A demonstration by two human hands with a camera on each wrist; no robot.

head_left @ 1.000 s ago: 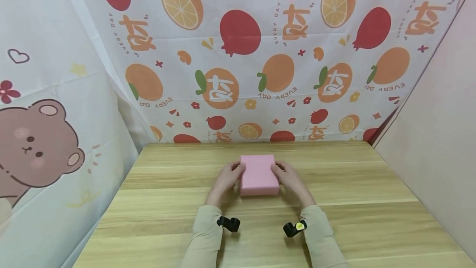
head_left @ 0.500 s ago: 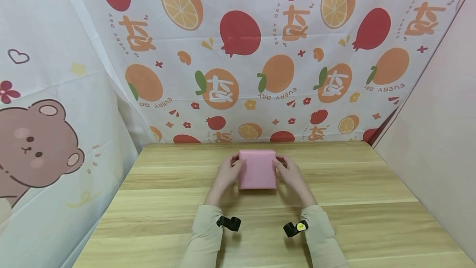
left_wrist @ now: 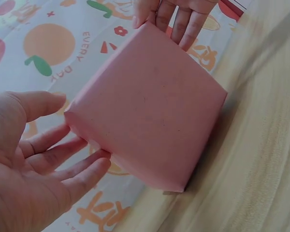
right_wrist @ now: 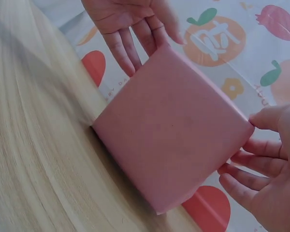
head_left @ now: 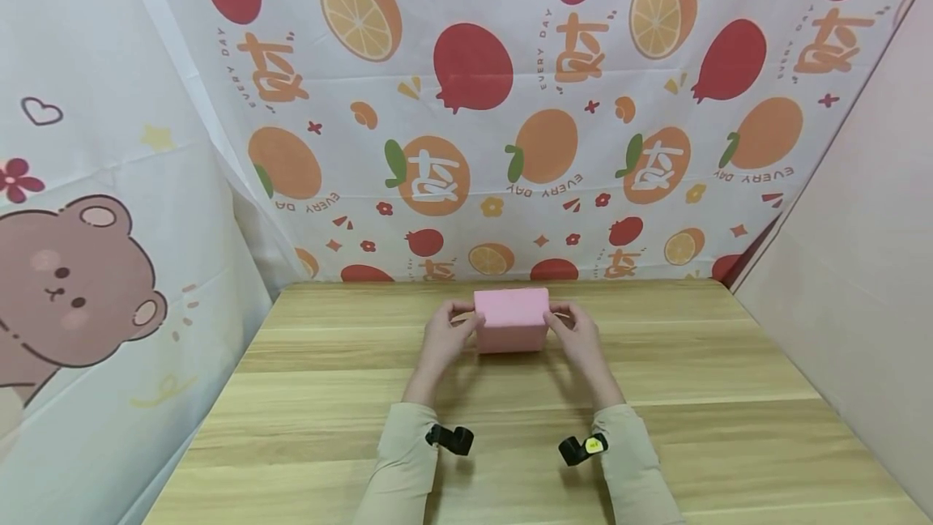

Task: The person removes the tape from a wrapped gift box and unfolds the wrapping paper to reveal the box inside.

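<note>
A pink box (head_left: 513, 308) with a smooth, paper-like surface stands tipped up on edge near the far side of the table. In the head view its narrow side faces up. My left hand (head_left: 445, 339) holds its left end, thumb at the upper near edge and fingers along the side. At the opposite end, my right hand (head_left: 579, 339) grips it the same way. The box's broad pink face (left_wrist: 150, 106) fills the middle of the left wrist view, and its lower edge sits at the wood. In the right wrist view, the right thumb and fingertips (right_wrist: 261, 121) touch one corner.
The wooden table (head_left: 306, 428) stretches around the box. Behind it hangs a white cloth (head_left: 496, 136) printed with fruit, and a bear-print cloth (head_left: 80, 282) hangs at the left. A pale wall (head_left: 860, 266) borders the right side. Small black cameras sit on both wrists.
The box has turned from lying tilted with its broad face up to standing on edge, its narrow side now on top. Both hands have kept hold and shifted slightly farther away.
</note>
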